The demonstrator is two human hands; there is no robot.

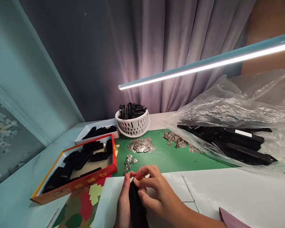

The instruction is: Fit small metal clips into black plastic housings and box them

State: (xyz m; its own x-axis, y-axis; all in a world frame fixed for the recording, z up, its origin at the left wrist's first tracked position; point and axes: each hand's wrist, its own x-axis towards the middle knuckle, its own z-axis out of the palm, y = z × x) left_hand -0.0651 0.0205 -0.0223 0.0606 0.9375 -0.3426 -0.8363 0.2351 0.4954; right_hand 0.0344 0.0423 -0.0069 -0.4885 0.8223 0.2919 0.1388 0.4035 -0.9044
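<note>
At the near edge of the table, low in the view, a long black part (136, 205) stands on a slant between the two hands, its far end raised over a white board (228, 190) and its near end cut off by the frame. The left hand (123, 202) lies along its left side, nearly straight, cradling it with the fingertips bent in at the top. The right hand (155, 190) is curled nearly closed at the far end, index fingertip on the tip and thumb against the right side; whether a small piece is also pinched there, I cannot tell.

The part looks like moulded plastic, so it is probably light, stiff and a little slick. Its long sides seem the safest hold, with the far end left free for the fingertips; a narrow tip like that may crack if forced.

Just beyond the hands, a few metal pieces (127, 163) lie on a green mat (152, 161), with a larger metal pile (141, 145) behind them. These look thin, flat and awkward to pick up, best taken by the edges. To the left, a red box (114, 155) holds more black parts.
</note>
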